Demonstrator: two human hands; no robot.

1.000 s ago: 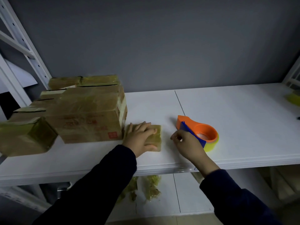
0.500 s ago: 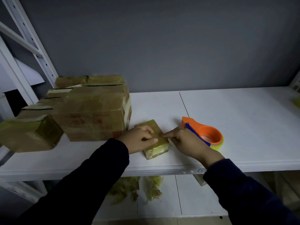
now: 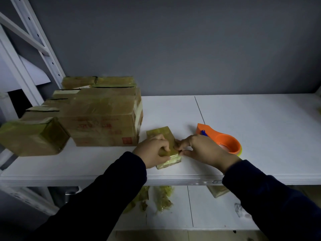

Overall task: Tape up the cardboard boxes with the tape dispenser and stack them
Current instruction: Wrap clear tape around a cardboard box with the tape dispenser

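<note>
left hand [image 3: 152, 152]: bare | left sleeve [image 3: 104, 197]: long, dark navy, plain cloth, cuff edge at the wrist just behind the hand, soft folds | right hand [image 3: 205, 150]: bare | right sleeve [image 3: 271, 202]: matching dark navy, long, cuff at the wrist behind the hand, looser and wider further back

I see the small box [image 3: 163, 136] at the front of the shelf [image 3: 260, 127], between the box stack [image 3: 104, 119] on its left and the tape dispenser [image 3: 224, 141] on its right; the left hand [image 3: 152, 152] and right hand [image 3: 203, 148] grip its sides.
</note>
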